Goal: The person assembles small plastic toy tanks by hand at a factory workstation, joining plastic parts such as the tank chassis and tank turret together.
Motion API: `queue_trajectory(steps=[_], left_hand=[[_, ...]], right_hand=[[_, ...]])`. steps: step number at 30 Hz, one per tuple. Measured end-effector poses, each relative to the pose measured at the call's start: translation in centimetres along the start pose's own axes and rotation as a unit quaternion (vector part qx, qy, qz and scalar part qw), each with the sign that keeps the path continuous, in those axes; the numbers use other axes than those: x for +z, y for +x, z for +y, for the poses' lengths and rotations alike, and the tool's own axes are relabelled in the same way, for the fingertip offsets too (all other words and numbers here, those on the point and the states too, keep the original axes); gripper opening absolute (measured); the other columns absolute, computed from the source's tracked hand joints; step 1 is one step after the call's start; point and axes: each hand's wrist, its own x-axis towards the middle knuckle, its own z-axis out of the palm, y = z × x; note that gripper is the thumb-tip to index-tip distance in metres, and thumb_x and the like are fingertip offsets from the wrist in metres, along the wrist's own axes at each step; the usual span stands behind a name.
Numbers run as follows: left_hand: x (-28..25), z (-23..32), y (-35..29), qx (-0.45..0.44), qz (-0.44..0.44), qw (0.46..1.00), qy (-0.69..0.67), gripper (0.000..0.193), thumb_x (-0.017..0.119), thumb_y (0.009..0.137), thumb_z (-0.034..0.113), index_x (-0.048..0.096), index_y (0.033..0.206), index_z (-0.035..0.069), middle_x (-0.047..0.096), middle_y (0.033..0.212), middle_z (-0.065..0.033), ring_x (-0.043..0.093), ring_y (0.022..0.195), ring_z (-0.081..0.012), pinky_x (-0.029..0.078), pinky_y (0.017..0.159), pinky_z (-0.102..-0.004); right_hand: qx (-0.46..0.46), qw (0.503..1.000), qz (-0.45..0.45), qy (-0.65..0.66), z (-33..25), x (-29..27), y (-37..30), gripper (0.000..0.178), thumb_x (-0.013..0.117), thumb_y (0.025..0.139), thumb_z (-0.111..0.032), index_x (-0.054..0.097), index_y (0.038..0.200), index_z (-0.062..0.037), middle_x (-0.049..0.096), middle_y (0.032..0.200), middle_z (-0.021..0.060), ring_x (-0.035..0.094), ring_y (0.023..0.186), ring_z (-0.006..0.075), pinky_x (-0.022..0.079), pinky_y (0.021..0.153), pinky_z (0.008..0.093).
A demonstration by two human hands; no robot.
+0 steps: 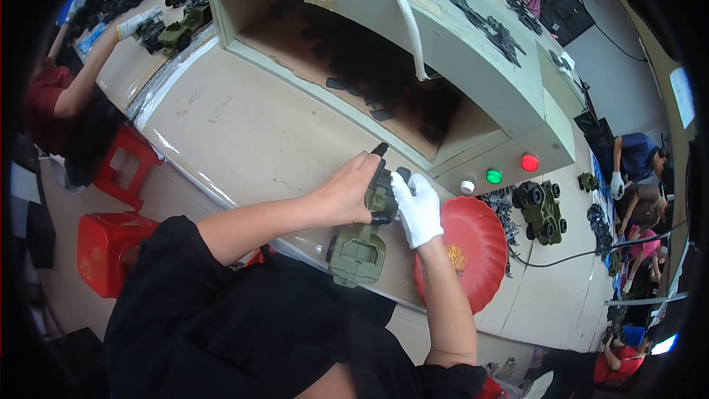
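Observation:
An olive-green toy military truck [358, 253] is held between my hands at the front edge of the bench, its boxy rear body toward me. My left hand [346, 189], bare with black covers on the thumb tip and a fingertip, grips the truck's upper part from the left. On the right side, my right hand [418, 213] in a white glove presses its bent fingers against the truck. Whether a small part sits between those gloved fingertips is hidden. The truck's front half is mostly covered by my hands.
A red scalloped dish [484, 255] with small gold-coloured screws [456, 258] lies right of my wrist. Beyond stands a bench housing [473, 155] with buttons and dark parts inside. Another green toy truck [540, 210] is at the right. Red stools [111, 255] and a co-worker [63, 107] are left.

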Motion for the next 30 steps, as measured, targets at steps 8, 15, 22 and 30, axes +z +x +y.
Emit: queue_trajectory(steps=[8, 15, 22, 30], left_hand=[[-0.3, 3.1, 0.0, -0.069, 0.026, 0.980, 0.185, 0.068, 0.074, 0.056, 0.016, 0.039, 0.111, -0.004, 0.042, 0.100, -0.0195, 0.043, 0.102, -0.0361, 0.041, 0.084, -0.0412], [-0.2, 1.2, 0.0, 0.013, 0.021, 0.979, 0.200, 0.065, 0.071, 0.058, 0.014, 0.040, 0.113, 0.000, 0.045, 0.115, -0.0196, 0.042, 0.109, -0.0356, 0.041, 0.087, -0.0419], [-3.0, -0.1, 2.8, 0.145, -0.195, 0.954, 0.176, 0.061, 0.069, 0.056, 0.009, 0.046, 0.112, 0.006, 0.046, 0.119, -0.0184, 0.043, 0.111, -0.0332, 0.040, 0.090, -0.0379], [-5.4, -0.1, 5.1, 0.216, -0.316, 0.911, 0.153, 0.046, 0.066, 0.055, 0.005, 0.058, 0.101, 0.006, 0.053, 0.109, -0.0157, 0.037, 0.121, -0.0289, 0.037, 0.094, -0.0360]], right_hand=[[-0.008, 0.973, -0.049, -0.224, -1.4, -1.7, -0.3, 0.049, 0.045, 0.085, -0.045, 0.061, 0.066, -0.0019, 0.058, 0.066, 0.0192, 0.055, 0.066, 0.0340, 0.043, 0.062, 0.0401], [-0.086, 0.937, 0.013, -0.338, -3.0, -7.0, -5.8, 0.044, 0.042, 0.088, -0.040, 0.059, 0.075, -0.0022, 0.057, 0.072, 0.0192, 0.054, 0.067, 0.0361, 0.044, 0.066, 0.0405], [-0.202, 0.839, -0.005, -0.505, 5.5, -16.9, -11.0, 0.034, 0.065, 0.074, -0.025, 0.058, 0.102, -0.0066, 0.062, 0.085, 0.0152, 0.059, 0.080, 0.0338, 0.046, 0.075, 0.0363], [0.115, 0.851, -0.037, -0.511, 4.1, -10.7, -12.0, 0.041, 0.066, 0.072, -0.038, 0.058, 0.087, 0.0001, 0.060, 0.081, 0.0218, 0.058, 0.080, 0.0362, 0.046, 0.071, 0.0392]])
